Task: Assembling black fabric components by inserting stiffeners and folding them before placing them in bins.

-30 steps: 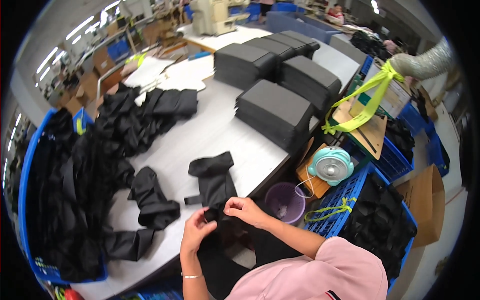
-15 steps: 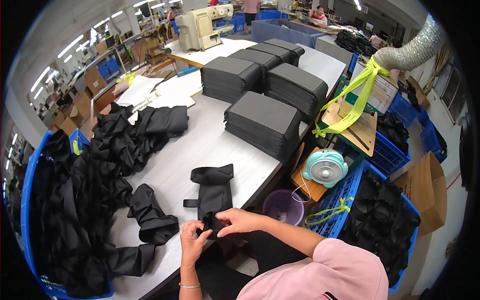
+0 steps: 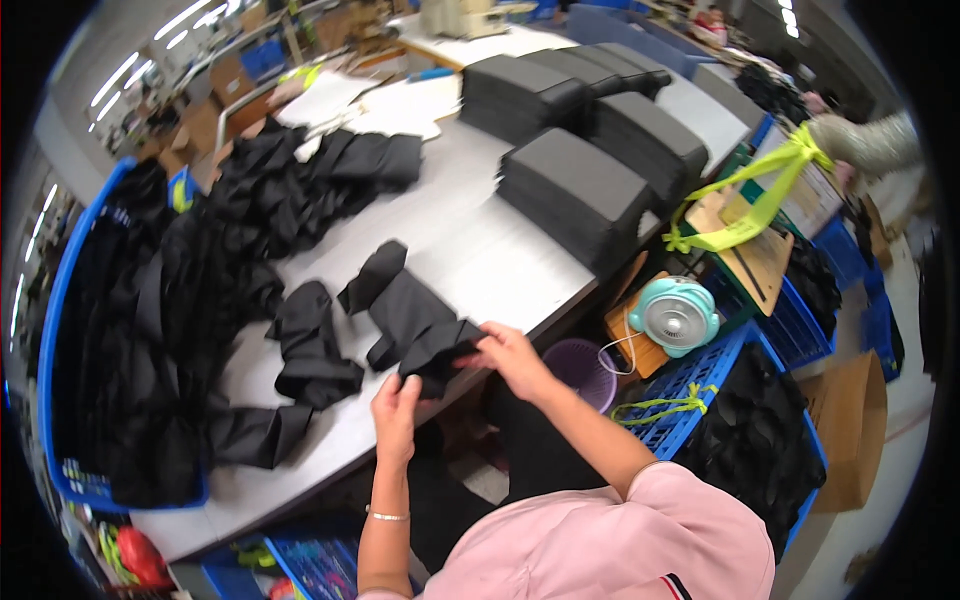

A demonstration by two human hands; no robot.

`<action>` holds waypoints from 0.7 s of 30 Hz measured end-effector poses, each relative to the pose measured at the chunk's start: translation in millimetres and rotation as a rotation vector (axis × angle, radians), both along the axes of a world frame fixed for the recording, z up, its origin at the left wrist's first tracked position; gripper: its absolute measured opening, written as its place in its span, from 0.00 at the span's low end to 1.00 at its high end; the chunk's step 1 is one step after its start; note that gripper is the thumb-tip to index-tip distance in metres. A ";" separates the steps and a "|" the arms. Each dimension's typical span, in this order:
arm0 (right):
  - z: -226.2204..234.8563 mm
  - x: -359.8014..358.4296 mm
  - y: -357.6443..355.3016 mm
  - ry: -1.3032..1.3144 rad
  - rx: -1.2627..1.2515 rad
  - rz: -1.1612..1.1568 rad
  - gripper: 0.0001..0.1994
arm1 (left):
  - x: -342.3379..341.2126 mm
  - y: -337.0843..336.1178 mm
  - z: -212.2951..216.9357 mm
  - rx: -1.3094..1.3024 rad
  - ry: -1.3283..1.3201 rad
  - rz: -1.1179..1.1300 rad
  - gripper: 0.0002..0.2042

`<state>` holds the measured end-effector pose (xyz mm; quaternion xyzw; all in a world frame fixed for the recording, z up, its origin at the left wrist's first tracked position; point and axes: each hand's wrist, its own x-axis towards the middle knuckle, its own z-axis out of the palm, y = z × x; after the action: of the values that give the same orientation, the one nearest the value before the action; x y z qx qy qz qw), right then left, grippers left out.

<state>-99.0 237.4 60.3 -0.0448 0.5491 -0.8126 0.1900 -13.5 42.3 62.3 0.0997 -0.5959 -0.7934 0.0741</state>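
The left hand (image 3: 395,412) pinches the near edge of a black fabric piece (image 3: 412,318) between thumb and fingers, and the right hand (image 3: 512,362) grips its right-hand corner. The piece slants away over the table (image 3: 490,250), its near end at the table's front edge, its far end folded over in a loop. Just left of it lies a second folded black piece (image 3: 312,345), with only a narrow gap between; a flatter piece (image 3: 262,435) lies near the front edge. Beyond the held piece, a broad band of pale tabletop runs between the heaped black fabric (image 3: 265,205) on the left and the stacks of black sheets (image 3: 575,185) on the right. The left side is bounded by a blue crate's rim (image 3: 60,300). Past the table's right edge, close to the right forearm, stand a purple bin (image 3: 588,375) and a turquoise fan (image 3: 675,318).
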 end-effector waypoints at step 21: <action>-1.8 -4.9 12.5 0.317 0.826 0.065 0.18 | -22.1 -0.5 15.0 -1.055 0.349 0.142 0.23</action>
<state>-104.0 250.0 58.5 -0.1065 0.8485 -0.5016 0.1309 -35.6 41.9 77.3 -0.0436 -0.8828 -0.3858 0.2646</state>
